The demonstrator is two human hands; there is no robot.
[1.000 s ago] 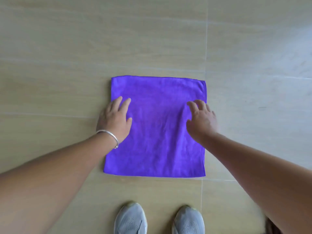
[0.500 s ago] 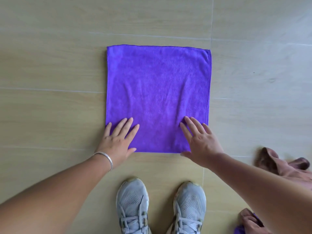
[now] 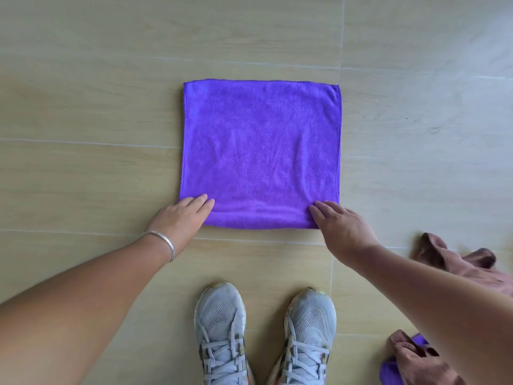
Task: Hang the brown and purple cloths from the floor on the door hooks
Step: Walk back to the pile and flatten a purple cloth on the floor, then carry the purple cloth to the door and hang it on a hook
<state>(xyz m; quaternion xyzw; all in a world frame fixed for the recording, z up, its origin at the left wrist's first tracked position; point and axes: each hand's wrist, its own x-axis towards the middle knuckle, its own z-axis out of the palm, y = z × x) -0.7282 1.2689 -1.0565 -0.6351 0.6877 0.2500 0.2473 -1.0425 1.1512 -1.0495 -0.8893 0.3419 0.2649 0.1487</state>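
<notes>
I see the purple cloth (image 3: 261, 154) flat on the floor (image 3: 83, 120) at 12 o'clock, my left hand (image 3: 181, 218) and right hand (image 3: 340, 222) pinching its near corners, crumpled brown cloth (image 3: 458, 266) at 4 o'clock.

Both hands slid to purple cloth (image 3: 261, 154) near corners; near edge now lifting.

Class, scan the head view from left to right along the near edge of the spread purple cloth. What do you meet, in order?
Bracelet → left hand → purple cloth → right hand → brown cloth.
</notes>
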